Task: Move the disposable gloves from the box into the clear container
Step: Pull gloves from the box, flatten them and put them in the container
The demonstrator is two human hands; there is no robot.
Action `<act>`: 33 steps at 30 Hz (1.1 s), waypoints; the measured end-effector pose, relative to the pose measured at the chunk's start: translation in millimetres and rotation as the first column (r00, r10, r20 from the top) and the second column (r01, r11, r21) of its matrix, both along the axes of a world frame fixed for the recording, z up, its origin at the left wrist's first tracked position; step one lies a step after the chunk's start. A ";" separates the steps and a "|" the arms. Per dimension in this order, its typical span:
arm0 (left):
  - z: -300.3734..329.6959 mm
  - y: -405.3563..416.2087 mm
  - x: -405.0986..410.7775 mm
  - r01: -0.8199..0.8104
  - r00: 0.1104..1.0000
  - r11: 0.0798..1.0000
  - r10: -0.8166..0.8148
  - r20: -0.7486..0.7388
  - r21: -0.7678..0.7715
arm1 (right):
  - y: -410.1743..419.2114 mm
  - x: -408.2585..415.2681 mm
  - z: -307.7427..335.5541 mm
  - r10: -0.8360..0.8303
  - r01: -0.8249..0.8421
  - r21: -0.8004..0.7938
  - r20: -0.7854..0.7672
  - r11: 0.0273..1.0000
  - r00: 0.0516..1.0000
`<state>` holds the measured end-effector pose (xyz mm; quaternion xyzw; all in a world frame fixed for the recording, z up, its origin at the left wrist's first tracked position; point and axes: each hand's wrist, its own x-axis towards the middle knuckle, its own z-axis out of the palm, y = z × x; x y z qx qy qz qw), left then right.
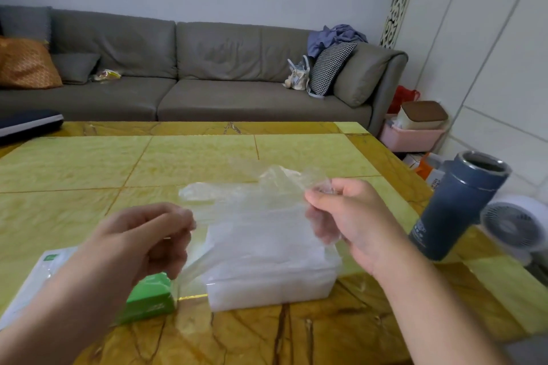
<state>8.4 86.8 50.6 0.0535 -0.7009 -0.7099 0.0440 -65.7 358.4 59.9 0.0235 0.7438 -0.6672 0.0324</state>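
Note:
A thin clear disposable glove (249,204) is stretched in the air between my two hands, above the clear container (271,287). My left hand (142,243) pinches its left edge and my right hand (347,213) pinches its right end. The clear container stands on the yellow table near the front and holds a whitish stack of gloves. The green and white glove box (148,296) lies to the container's left, partly hidden under my left forearm.
A dark blue flask (456,207) with its top open stands at the table's right edge (394,163), close to my right hand. A small white fan (516,225) sits beyond that edge. A grey sofa (189,74) runs behind the table.

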 end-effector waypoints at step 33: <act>-31.0 78.6 -75.4 0.442 0.885 0.088 -0.201 0.419 -0.892 | -24.9 16.0 1.1 0.377 0.031 0.910 -0.202 0.414 0.904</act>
